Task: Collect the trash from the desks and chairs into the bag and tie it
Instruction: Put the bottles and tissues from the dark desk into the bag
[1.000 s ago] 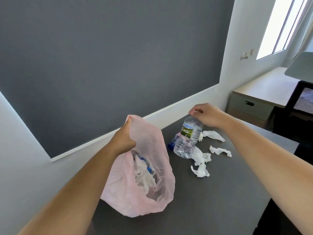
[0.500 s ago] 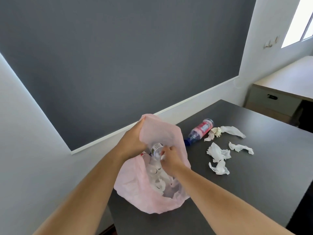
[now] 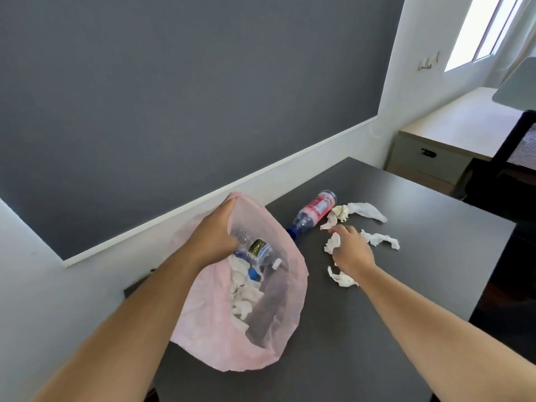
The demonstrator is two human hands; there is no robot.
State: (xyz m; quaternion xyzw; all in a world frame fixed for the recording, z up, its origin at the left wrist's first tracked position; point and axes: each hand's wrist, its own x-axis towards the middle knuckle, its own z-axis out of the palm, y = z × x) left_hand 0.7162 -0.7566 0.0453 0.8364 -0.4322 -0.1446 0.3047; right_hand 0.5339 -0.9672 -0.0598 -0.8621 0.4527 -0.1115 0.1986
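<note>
Right hand being moved out of pink bag to desk, grip being closed round crumpled tissue. Green-label bottle lying inside bag. Bag rim being clenched in left hand, mouth being held open for next drop. Pink-label bottle waiting on desk.

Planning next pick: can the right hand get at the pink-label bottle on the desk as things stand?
Likely yes. The right hand is at a tissue beside the pink-label bottle, which lies uncovered on the desk, nothing between.
</note>
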